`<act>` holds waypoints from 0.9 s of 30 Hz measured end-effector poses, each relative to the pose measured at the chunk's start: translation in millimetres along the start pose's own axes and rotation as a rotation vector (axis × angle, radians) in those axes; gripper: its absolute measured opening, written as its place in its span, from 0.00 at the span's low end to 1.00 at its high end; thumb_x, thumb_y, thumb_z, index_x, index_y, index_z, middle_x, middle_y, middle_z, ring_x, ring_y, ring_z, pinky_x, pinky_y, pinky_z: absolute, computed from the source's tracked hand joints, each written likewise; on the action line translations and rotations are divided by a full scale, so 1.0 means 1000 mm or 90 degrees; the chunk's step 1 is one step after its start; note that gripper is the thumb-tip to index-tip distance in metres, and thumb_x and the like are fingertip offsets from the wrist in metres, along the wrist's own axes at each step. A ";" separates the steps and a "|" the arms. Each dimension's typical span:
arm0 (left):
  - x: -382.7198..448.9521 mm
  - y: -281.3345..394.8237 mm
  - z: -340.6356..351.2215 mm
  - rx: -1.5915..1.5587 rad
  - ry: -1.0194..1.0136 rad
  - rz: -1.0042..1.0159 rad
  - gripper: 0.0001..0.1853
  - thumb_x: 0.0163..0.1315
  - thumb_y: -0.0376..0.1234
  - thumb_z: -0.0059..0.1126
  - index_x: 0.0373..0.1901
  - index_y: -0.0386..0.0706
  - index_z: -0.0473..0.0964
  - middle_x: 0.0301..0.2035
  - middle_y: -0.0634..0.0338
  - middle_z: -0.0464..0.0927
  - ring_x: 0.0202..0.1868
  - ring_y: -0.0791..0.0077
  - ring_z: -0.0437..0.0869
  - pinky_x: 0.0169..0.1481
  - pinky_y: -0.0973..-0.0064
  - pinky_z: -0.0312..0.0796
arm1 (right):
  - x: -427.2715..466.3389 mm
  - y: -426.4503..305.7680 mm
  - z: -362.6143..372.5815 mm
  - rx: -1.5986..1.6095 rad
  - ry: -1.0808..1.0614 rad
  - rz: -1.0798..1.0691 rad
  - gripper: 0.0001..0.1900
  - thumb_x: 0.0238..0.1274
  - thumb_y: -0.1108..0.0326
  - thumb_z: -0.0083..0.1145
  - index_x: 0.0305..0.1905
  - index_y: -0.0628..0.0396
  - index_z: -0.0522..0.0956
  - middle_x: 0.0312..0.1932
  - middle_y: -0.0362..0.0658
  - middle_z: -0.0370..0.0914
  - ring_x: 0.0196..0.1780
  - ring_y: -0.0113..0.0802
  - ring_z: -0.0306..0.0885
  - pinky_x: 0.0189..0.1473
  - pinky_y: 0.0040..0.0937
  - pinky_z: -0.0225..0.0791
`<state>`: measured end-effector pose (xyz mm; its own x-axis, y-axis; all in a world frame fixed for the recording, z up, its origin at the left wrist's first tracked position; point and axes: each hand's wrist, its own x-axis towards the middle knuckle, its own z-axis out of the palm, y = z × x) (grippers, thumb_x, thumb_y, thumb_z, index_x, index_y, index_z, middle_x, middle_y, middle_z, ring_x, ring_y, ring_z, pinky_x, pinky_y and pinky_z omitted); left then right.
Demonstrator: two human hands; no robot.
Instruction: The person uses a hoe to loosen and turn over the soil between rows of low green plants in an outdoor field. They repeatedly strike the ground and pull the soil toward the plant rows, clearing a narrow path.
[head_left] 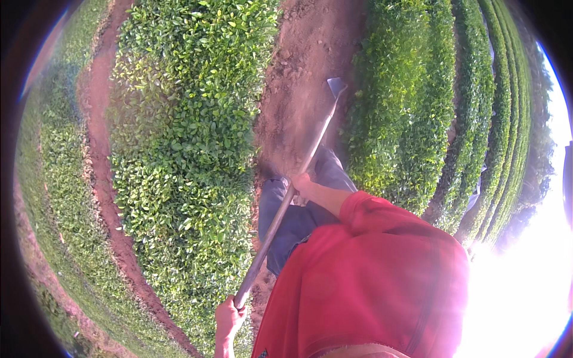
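A long-handled hoe slants across the view, its wooden handle passing in front of my legs. My left hand grips the handle's butt end at the lower left, beside the hedge. Farther down the shaft, my right hand is wrapped around it near my knees. The metal hoe blade is at the far end, over the brown soil path. Whether the blade touches the soil I cannot tell.
Dense, leafy clipped hedge rows, like tea bushes, border the path on the left and right. My dark trousers and red shirt fill the lower middle. Another dirt path runs beyond the left hedge. Strong glare washes out the lower right.
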<state>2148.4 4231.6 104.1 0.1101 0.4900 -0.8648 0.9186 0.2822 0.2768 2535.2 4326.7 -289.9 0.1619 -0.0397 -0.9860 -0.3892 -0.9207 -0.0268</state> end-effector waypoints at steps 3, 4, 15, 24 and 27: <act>0.008 0.002 0.002 0.031 0.013 -0.087 0.12 0.54 0.35 0.70 0.38 0.41 0.80 0.26 0.49 0.84 0.29 0.52 0.88 0.36 0.59 0.79 | -0.015 -0.015 0.004 0.053 -0.079 -0.001 0.12 0.70 0.64 0.59 0.41 0.64 0.74 0.32 0.48 0.78 0.28 0.43 0.83 0.26 0.45 0.83; 0.013 0.009 0.006 0.034 0.017 -0.113 0.12 0.54 0.35 0.70 0.38 0.41 0.80 0.27 0.49 0.85 0.29 0.52 0.88 0.37 0.59 0.80 | -0.016 -0.026 0.002 0.045 -0.093 -0.039 0.12 0.70 0.64 0.59 0.41 0.64 0.74 0.33 0.49 0.79 0.28 0.43 0.83 0.26 0.45 0.83; 0.229 0.298 0.035 -0.285 -0.066 -0.101 0.14 0.55 0.32 0.70 0.40 0.34 0.81 0.21 0.54 0.81 0.22 0.70 0.83 0.29 0.67 0.75 | 0.131 -0.319 -0.145 -0.295 0.121 -0.386 0.31 0.69 0.50 0.59 0.57 0.70 0.65 0.40 0.55 0.79 0.39 0.47 0.83 0.41 0.45 0.79; 0.475 0.692 -0.062 -0.331 -0.095 -0.011 0.17 0.60 0.36 0.66 0.43 0.33 0.76 0.21 0.55 0.80 0.19 0.71 0.82 0.25 0.69 0.73 | 0.143 -0.738 -0.278 0.044 -0.014 -0.405 0.13 0.74 0.61 0.54 0.46 0.60 0.66 0.24 0.44 0.73 0.22 0.35 0.75 0.21 0.36 0.71; 0.520 0.752 -0.063 -0.354 -0.098 0.001 0.16 0.61 0.35 0.67 0.43 0.33 0.76 0.21 0.56 0.80 0.19 0.73 0.81 0.25 0.70 0.73 | 0.120 -0.801 -0.307 0.144 -0.032 -0.445 0.15 0.76 0.60 0.53 0.46 0.60 0.62 0.21 0.42 0.71 0.19 0.33 0.72 0.18 0.34 0.68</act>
<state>2872.1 4750.5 -110.9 0.2030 0.3773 -0.9035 0.5852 0.6931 0.4209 3145.0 4939.9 -336.0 0.4003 0.5500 -0.7330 -0.3890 -0.6223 -0.6793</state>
